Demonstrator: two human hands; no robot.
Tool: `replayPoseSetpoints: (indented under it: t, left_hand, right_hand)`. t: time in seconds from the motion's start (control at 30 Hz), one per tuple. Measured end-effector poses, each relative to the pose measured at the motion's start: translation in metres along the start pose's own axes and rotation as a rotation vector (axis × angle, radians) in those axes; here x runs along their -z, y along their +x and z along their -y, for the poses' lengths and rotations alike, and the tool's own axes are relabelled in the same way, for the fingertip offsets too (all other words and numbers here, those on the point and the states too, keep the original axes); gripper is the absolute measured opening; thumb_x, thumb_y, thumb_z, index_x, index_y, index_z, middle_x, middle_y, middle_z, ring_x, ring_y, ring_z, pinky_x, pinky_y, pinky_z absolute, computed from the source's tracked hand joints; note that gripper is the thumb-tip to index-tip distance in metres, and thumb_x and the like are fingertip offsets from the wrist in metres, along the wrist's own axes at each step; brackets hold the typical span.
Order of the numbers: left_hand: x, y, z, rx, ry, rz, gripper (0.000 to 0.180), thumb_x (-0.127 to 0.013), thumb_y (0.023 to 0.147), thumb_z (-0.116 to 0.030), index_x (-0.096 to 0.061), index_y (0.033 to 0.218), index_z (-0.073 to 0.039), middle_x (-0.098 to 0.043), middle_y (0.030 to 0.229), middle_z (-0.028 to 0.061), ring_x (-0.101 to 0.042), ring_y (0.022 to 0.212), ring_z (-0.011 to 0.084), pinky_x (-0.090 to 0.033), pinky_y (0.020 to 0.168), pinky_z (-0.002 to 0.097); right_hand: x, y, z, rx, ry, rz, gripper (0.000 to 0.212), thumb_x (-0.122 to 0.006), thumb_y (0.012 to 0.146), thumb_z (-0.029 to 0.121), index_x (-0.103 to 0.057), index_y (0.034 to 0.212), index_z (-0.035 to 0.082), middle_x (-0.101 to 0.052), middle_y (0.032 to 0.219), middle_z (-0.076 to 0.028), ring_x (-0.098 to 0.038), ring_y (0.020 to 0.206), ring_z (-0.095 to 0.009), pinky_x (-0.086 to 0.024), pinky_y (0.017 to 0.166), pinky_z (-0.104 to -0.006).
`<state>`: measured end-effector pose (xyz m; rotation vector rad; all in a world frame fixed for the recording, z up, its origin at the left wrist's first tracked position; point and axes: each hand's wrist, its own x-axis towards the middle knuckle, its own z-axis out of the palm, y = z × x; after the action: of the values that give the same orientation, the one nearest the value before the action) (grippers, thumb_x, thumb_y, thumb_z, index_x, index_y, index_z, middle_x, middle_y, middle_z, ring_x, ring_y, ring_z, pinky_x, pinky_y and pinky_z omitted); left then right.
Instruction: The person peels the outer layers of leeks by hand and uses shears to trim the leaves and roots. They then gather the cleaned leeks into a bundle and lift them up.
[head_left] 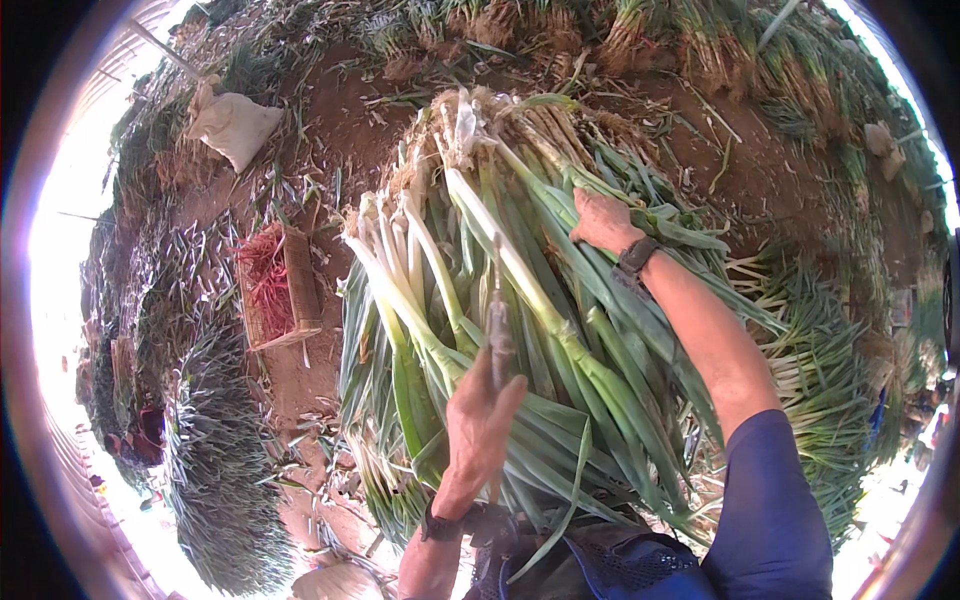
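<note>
While gripping a thin, dull metal blade (497,330) by its lower end, left hand (478,425) closed around the handle, thumb up alongside it, tip of the blade pointing away over the stalks. Well off to the left of that hand, a shallow wooden crate (290,290) of reddish stringy ties on crumbly brown soil (340,110), and farther beyond, a limp pale sack (235,125). Between and under both hands, a thick bundle of green onions (520,300): smooth white shanks fanned away from the body, hairy soil-caked roots at the far end, long flat green leaves toward the lap, glossy and creased. Right hand (603,220) farther out, laid palm-down on the bundle's upper right side, fingers curled into the leaves, dark watch (636,256) at the wrist, blue sleeve (770,500) below. Right of that hand, more heaped onions (820,350), white ends showing.
</note>
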<state>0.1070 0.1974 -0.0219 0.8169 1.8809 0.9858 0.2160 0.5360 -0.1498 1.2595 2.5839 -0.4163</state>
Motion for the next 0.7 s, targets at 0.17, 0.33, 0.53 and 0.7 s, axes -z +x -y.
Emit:
replayPoseSetpoints:
  t: [0.17,0.33,0.53,0.7]
  left_hand:
    - [-0.019,0.0,-0.003,-0.019,-0.021,0.013,0.04,-0.066,0.095,-0.025,-0.061,0.123,0.002,-0.049,0.08,-0.0002,-0.045,0.073,0.0123,-0.04,0.066,0.0289]
    - [-0.045,-0.007,-0.004,0.004,-0.058,0.106,0.048,-0.066,0.095,-0.024,-0.059,0.136,-0.001,-0.053,0.082,0.0015,-0.048,0.075,0.0115,-0.043,0.068,0.0293]
    - [-0.063,-0.019,-0.003,0.071,-0.013,0.149,0.046,-0.065,0.095,-0.026,-0.061,0.134,-0.001,-0.054,0.081,0.0014,-0.05,0.074,0.0122,-0.045,0.069,0.0298]
    - [-0.065,-0.04,-0.005,0.083,-0.008,0.125,0.041,-0.065,0.095,-0.024,-0.062,0.128,0.0,-0.055,0.08,0.0016,-0.05,0.074,0.0118,-0.045,0.068,0.0298]
  right_hand:
    - [0.008,-0.034,0.003,0.128,0.081,0.229,0.068,-0.086,0.069,0.046,-0.06,0.11,-0.001,-0.071,0.105,-0.022,-0.07,0.098,-0.036,-0.056,0.086,-0.044]
    - [0.001,-0.091,0.0,0.11,0.241,0.26,0.055,-0.078,0.075,0.035,-0.057,0.107,-0.004,-0.069,0.096,-0.026,-0.069,0.092,-0.039,-0.056,0.082,-0.0445]
    - [-0.011,-0.166,0.003,0.123,0.359,0.276,0.054,-0.076,0.08,0.036,-0.052,0.106,-0.006,-0.068,0.092,-0.031,-0.068,0.091,-0.048,-0.054,0.08,-0.0529]
    - [-0.023,-0.212,-0.009,0.171,0.485,0.23,0.057,-0.082,0.081,0.036,-0.045,0.1,-0.003,-0.061,0.084,-0.031,-0.062,0.086,-0.052,-0.047,0.072,-0.0548]
